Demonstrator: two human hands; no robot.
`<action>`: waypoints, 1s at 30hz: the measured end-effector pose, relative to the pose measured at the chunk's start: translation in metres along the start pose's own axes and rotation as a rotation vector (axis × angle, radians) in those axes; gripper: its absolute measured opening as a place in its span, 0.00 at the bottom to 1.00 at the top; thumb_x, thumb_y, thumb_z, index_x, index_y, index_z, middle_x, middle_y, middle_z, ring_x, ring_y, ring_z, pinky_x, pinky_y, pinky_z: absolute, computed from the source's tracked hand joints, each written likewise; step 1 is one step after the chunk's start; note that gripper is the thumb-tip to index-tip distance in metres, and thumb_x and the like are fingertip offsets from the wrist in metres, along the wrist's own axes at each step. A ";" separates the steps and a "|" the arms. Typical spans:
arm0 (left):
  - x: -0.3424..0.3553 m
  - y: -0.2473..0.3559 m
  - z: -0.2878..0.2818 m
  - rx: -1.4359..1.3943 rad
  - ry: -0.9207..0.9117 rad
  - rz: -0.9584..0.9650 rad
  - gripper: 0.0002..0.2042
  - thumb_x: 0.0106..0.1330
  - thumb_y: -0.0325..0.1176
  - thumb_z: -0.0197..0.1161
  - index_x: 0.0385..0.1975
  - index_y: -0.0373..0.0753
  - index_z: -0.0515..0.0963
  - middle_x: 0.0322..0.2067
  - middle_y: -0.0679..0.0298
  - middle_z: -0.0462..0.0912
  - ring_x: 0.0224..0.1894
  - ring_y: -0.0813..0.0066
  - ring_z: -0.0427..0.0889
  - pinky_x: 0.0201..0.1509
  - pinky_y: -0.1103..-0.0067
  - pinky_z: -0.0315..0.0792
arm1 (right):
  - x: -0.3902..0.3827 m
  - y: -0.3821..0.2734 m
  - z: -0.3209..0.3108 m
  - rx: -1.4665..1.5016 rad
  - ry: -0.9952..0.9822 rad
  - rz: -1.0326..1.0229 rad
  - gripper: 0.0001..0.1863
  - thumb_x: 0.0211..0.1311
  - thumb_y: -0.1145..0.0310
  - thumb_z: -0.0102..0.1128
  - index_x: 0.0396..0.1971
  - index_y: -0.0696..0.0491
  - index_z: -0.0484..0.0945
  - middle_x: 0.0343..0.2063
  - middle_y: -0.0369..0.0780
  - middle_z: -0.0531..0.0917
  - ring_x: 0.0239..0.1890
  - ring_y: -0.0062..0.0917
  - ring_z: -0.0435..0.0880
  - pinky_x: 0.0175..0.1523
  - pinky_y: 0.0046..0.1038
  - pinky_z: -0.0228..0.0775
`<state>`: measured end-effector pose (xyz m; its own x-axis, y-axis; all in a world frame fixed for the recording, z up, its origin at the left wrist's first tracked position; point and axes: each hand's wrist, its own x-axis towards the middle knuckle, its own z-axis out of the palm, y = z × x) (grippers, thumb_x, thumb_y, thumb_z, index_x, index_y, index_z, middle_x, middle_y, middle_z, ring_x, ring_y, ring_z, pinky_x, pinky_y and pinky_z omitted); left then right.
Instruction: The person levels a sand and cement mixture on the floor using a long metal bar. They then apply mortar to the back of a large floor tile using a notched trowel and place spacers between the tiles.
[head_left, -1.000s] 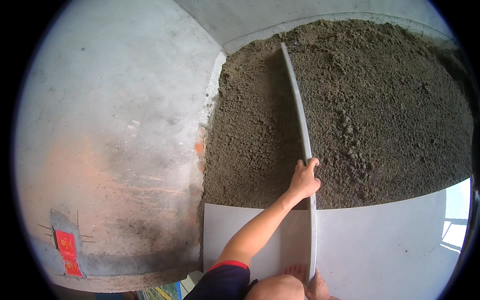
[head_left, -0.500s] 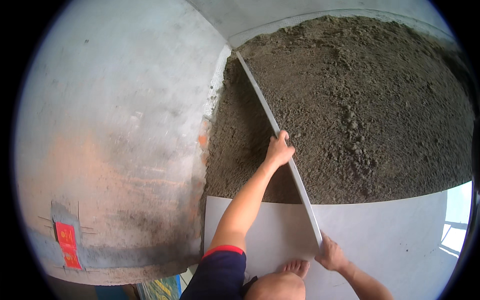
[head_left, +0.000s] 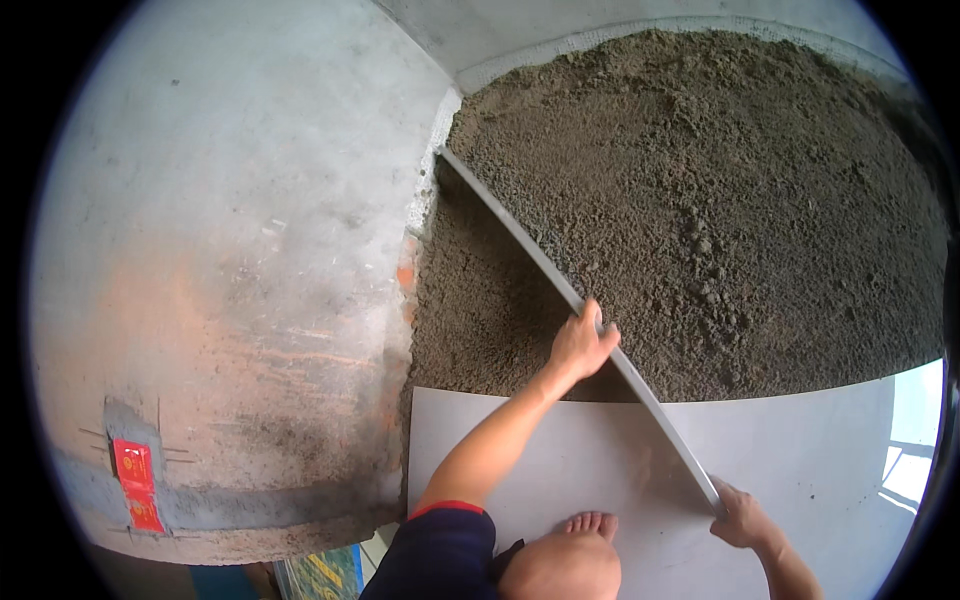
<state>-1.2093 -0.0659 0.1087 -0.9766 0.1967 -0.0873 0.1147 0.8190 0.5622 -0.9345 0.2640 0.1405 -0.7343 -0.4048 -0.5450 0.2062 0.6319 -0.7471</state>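
Observation:
A long, straight metal screed bar (head_left: 520,236) lies slantwise over rough grey-brown mortar (head_left: 680,200), its far end against the left wall and its near end over a pale floor tile (head_left: 540,450). Near the tile's far edge, my left hand (head_left: 585,343) is wrapped round the bar's middle. My right hand (head_left: 743,515) grips the near end, above the tile. The mortar left of the bar looks smoother and is partly in its shadow; to the right it is lumpy. Fingers beneath the bar are hidden.
A bare plastered wall (head_left: 230,220) rises on the left, with red covers (head_left: 135,485) set low in it. Another wall (head_left: 640,18) borders the mortar at the back. My bare foot (head_left: 592,523) is on the tile. A printed bag (head_left: 318,578) lies at the lower left.
The screed bar has swung to a flatter slant. Its far end has come nearer along the left wall, and both hands have moved right and toward me with it.

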 end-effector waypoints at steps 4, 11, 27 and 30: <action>-0.078 0.018 0.012 -0.005 -0.040 0.003 0.18 0.63 0.43 0.65 0.38 0.37 0.67 0.33 0.44 0.79 0.38 0.42 0.80 0.42 0.57 0.73 | -0.058 0.016 0.050 -0.041 0.031 0.109 0.43 0.44 0.75 0.56 0.69 0.50 0.63 0.49 0.55 0.81 0.49 0.55 0.80 0.55 0.48 0.74; -0.061 0.019 0.002 0.023 -0.067 -0.006 0.16 0.61 0.42 0.64 0.37 0.39 0.68 0.31 0.46 0.81 0.36 0.44 0.82 0.40 0.57 0.76 | -0.051 0.002 0.094 -0.040 0.105 0.272 0.42 0.44 0.76 0.55 0.68 0.51 0.63 0.48 0.56 0.81 0.48 0.56 0.80 0.54 0.49 0.74; 0.042 0.007 -0.025 0.141 -0.094 -0.018 0.23 0.71 0.54 0.51 0.45 0.36 0.70 0.30 0.40 0.83 0.39 0.36 0.83 0.44 0.51 0.76 | 0.029 0.003 -0.042 0.029 0.002 0.098 0.32 0.38 0.71 0.65 0.52 0.55 0.78 0.28 0.45 0.84 0.30 0.33 0.83 0.40 0.35 0.76; 0.016 0.022 -0.014 0.097 -0.141 0.014 0.24 0.73 0.56 0.50 0.46 0.37 0.69 0.28 0.40 0.83 0.36 0.35 0.83 0.40 0.51 0.76 | 0.002 0.034 -0.048 -0.043 -0.006 0.117 0.30 0.38 0.71 0.66 0.50 0.54 0.79 0.28 0.45 0.84 0.29 0.33 0.82 0.40 0.34 0.75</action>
<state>-1.2253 -0.0519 0.1311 -0.9404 0.2764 -0.1984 0.1517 0.8626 0.4827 -0.9602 0.3162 0.1320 -0.7025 -0.3306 -0.6302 0.2627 0.7025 -0.6614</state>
